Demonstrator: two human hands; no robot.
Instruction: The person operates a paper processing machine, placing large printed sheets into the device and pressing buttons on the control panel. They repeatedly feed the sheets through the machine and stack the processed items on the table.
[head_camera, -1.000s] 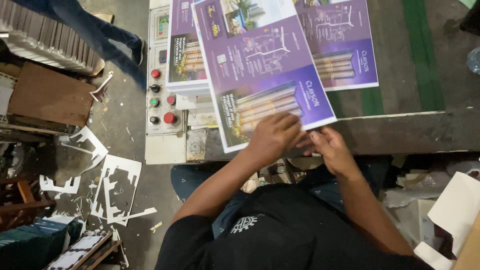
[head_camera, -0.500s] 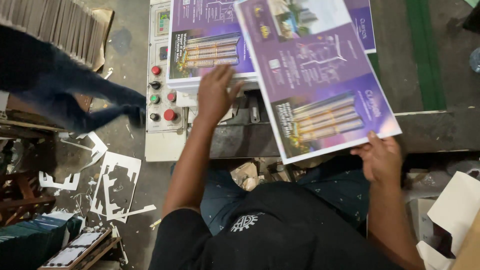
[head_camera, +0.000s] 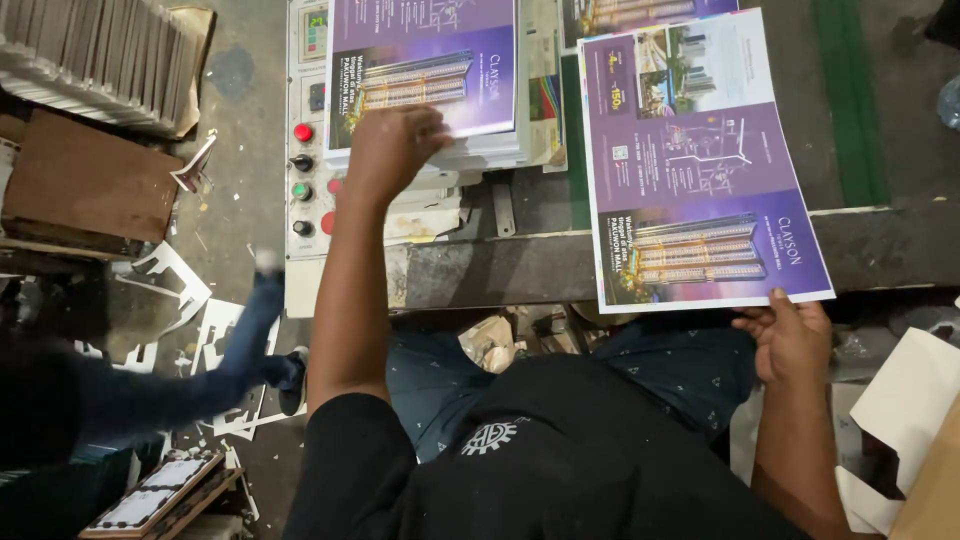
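My right hand (head_camera: 790, 340) pinches the near edge of a purple printed sheet (head_camera: 700, 170). My left hand (head_camera: 392, 150) rests on the sheet stack (head_camera: 440, 90), fingers apparently curled; grip unclear.

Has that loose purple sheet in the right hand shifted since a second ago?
Yes. The loose purple sheet, gripped at its lower corner by the right hand, has moved rightward, away from the control panel and clear of the printed stack under the left hand.
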